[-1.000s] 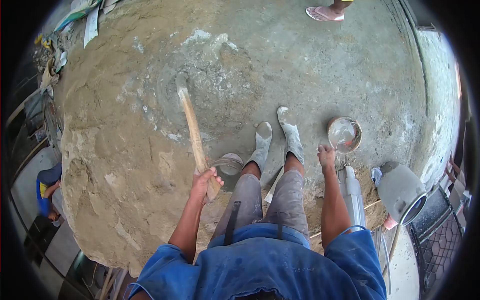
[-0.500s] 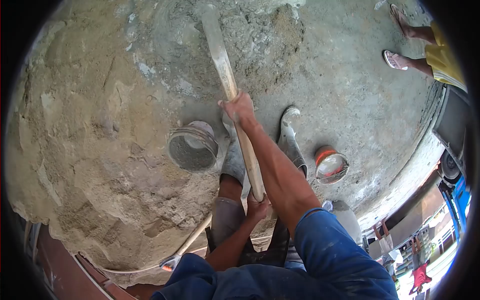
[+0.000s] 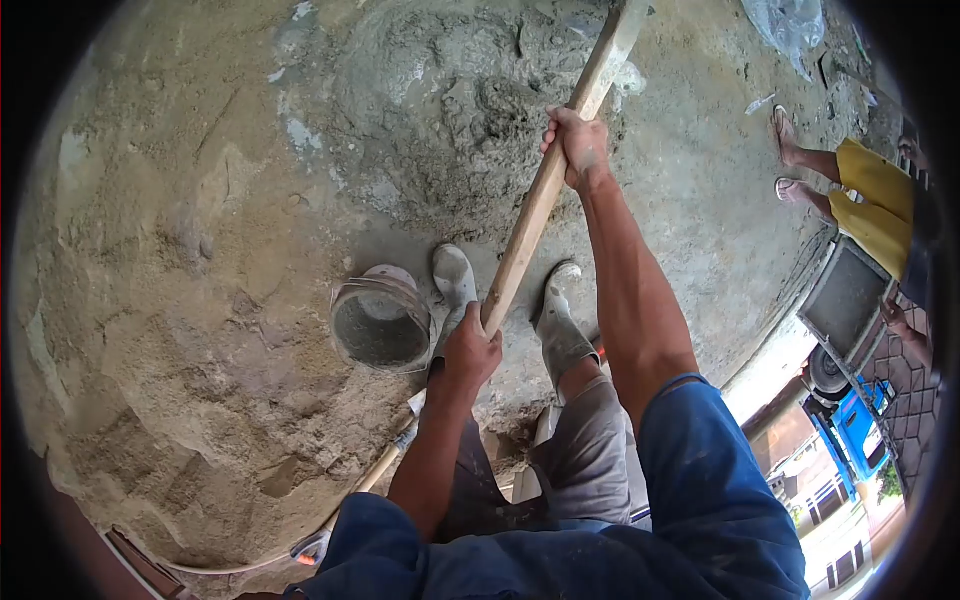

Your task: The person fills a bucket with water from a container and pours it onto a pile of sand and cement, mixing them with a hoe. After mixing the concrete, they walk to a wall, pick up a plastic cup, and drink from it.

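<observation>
Both hands are closed around a long wooden handle (image 3: pixel 530 230) that slants from the lower middle of the frame to the upper right. The left hand (image 3: pixel 468 352) has its fingers wrapped over the near end. The right hand (image 3: pixel 580 148) grips further along, above the grey wet cement mix (image 3: pixel 450 110) at the upper centre. The tool's head is cut off by the top edge, so its kind cannot be told.

A mortar-caked bucket (image 3: pixel 383 320) stands just left of the left boot (image 3: pixel 455 280), with the tan sand heap (image 3: pixel 170 340) filling the left side. A bystander in yellow shorts (image 3: pixel 870 195) stands at the right edge.

Working this mix well probably means keeping the hands well apart for leverage. The boots should stay planted clear of the stroke, and dry sand is best drawn in from the rim rather than the wet centre being churned.

Half a second ago the handle leaned toward the upper left and the right hand sat lower in the frame. The orange-rimmed bucket seen on the right then is now almost hidden behind the leg.
</observation>
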`<state>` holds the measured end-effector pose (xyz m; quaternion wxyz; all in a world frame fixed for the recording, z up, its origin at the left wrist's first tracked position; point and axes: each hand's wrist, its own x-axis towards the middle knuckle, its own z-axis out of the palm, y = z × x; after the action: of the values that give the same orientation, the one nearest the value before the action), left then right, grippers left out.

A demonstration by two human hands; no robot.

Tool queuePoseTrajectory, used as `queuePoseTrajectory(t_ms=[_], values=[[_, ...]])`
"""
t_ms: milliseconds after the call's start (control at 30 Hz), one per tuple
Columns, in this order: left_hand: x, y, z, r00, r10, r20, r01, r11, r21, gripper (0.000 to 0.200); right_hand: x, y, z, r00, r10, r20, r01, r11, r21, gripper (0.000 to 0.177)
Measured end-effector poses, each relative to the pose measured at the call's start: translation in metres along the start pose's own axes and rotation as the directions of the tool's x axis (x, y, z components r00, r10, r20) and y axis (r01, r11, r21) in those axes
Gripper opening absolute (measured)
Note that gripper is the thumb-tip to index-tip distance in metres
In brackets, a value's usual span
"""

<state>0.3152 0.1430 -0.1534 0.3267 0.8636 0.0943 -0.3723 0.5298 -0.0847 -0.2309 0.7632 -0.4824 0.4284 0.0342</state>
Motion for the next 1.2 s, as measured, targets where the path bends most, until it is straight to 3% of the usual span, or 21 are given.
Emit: queuePoseTrajectory(t_ms=[33,133,167,300,367,467,500,533,567,633,667,733,800,833,900,967,1000,1033,1133,1200], values=[[0.012,0.023,-0.04,0.999,0.028,-0.042,-0.025,0.998,0.065,0.044,0.019,-0.007,0.016,0.998,0.063,-0.016,-0.063,0.998,0.021,0.014],[-0.001,0.066,-0.154,0.988,-0.121,0.092,0.098,0.97,0.224,0.052,0.01,0.003,0.064,0.963,0.254,-0.088,-0.243,0.963,0.118,0.011],[-0.017,0.06,-0.176,0.983,-0.161,0.086,0.125,0.938,0.323,0.052,-0.006,0.02,0.078,0.961,0.265,-0.08,-0.249,0.953,0.175,0.009],[-0.086,-0.013,-0.204,0.958,-0.286,0.033,0.246,0.873,0.421,0.035,-0.103,0.079,0.111,0.912,0.409,-0.036,-0.404,0.909,0.1,0.014],[-0.112,-0.043,-0.209,0.976,-0.217,0.022,0.177,0.846,0.503,0.033,-0.139,0.075,0.108,0.862,0.504,-0.057,-0.464,0.828,0.315,0.009],[-0.097,-0.037,-0.211,0.986,-0.144,0.09,0.078,0.855,0.512,0.033,-0.145,0.044,0.068,0.883,0.47,-0.008,-0.41,0.777,0.479,0.006],[-0.076,-0.034,-0.2,0.989,-0.074,0.125,0.01,0.894,0.447,0.036,-0.135,0.024,0.05,0.903,0.421,-0.083,-0.328,0.803,0.498,0.007],[-0.048,-0.015,-0.187,0.981,-0.058,0.185,-0.045,0.86,0.508,0.035,-0.112,0.015,0.023,0.911,0.399,-0.101,-0.301,0.814,0.497,0.008],[-0.013,0.009,-0.168,0.97,-0.031,0.243,-0.113,0.824,0.556,0.035,-0.084,0.002,0.0,0.905,0.36,-0.226,-0.22,0.851,0.477,0.008],[0.051,0.065,-0.137,0.951,0.146,0.273,-0.262,0.849,0.46,0.035,-0.014,-0.015,-0.052,0.873,0.273,-0.405,-0.094,0.908,0.409,0.009],[0.083,0.1,-0.131,0.931,0.153,0.331,-0.3,0.837,0.457,0.036,0.02,-0.026,-0.073,0.87,0.264,-0.416,-0.138,0.941,0.307,0.015],[0.106,0.143,-0.163,0.914,0.131,0.385,-0.312,0.833,0.458,0.035,0.069,-0.024,-0.092,0.844,0.408,-0.348,-0.284,0.891,0.355,0.016],[0.106,0.171,-0.22,0.914,0.045,0.403,-0.277,0.793,0.542,0.035,0.049,-0.017,-0.047,0.827,0.485,-0.283,-0.296,0.806,0.513,0.008],[0.096,0.165,-0.253,0.908,-0.049,0.417,-0.242,0.751,0.615,0.037,0.031,-0.001,-0.01,0.811,0.516,-0.276,-0.376,0.821,0.429,0.013],[0.073,0.124,-0.305,0.933,-0.09,0.349,-0.19,0.701,0.688,0.039,-0.013,0.022,0.064,0.769,0.593,-0.237,-0.405,0.74,0.538,0.011],[0.055,0.065,-0.352,0.967,0.024,0.255,-0.202,0.682,0.703,0.045,-0.048,0.04,0.122,0.787,0.608,-0.098,-0.396,0.622,0.675,0.007],[0.048,0.036,-0.376,0.974,0.02,0.226,-0.178,0.686,0.706,0.045,-0.064,0.054,0.145,0.814,0.58,-0.027,-0.419,0.619,0.664,0.007],[0.041,0.011,-0.392,0.978,0.009,0.208,-0.157,0.69,0.707,0.044,-0.081,0.063,0.161,0.78,0.624,0.035,-0.488,0.574,0.658,0.008],[0.027,-0.03,-0.409,0.966,-0.035,0.257,-0.19,0.582,0.791,0.043,-0.124,0.041,0.168,0.759,0.646,0.085,-0.518,0.519,0.679,0.008],[0.046,-0.032,-0.375,0.947,0.047,0.318,-0.28,0.604,0.746,0.043,-0.132,0.04,0.132,0.819,0.573,0.027,-0.412,0.556,0.722,0.007]])
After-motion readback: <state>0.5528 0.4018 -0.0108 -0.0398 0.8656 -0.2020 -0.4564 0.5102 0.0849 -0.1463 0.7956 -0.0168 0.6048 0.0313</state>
